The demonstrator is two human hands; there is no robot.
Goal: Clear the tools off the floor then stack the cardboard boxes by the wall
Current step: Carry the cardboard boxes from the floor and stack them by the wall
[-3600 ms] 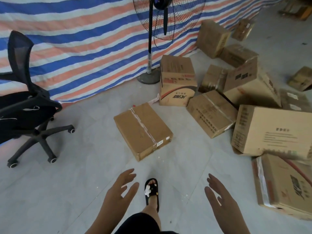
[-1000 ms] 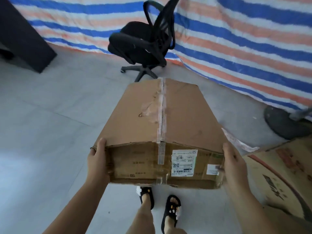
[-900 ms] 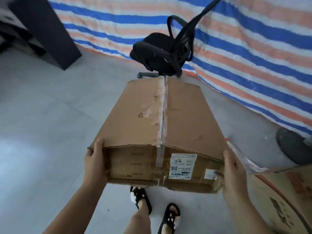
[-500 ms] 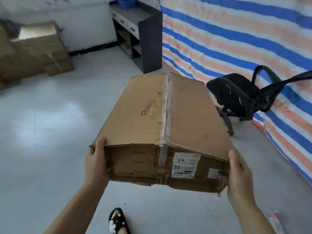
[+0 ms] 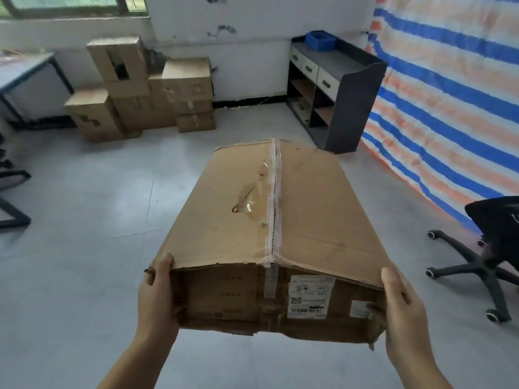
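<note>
I carry a long taped cardboard box (image 5: 303,209) above the floor, its labelled end facing me. My left hand (image 5: 156,293) grips the near left corner, thumb on the top edge. My right hand (image 5: 404,310) grips the near right corner the same way. Straight ahead, a stack of several cardboard boxes (image 5: 146,88) stands against the white back wall.
A dark shelf unit (image 5: 345,88) with drawers and a blue bin (image 5: 321,40) stands at the back right beside the striped tarp (image 5: 455,88). A black office chair (image 5: 494,248) is at right. A table (image 5: 25,71) and another chair base (image 5: 11,197) sit at left.
I have turned left with the box held the same way; the stacked boxes and back wall are now ahead, and the office chair has slid to the right edge.
</note>
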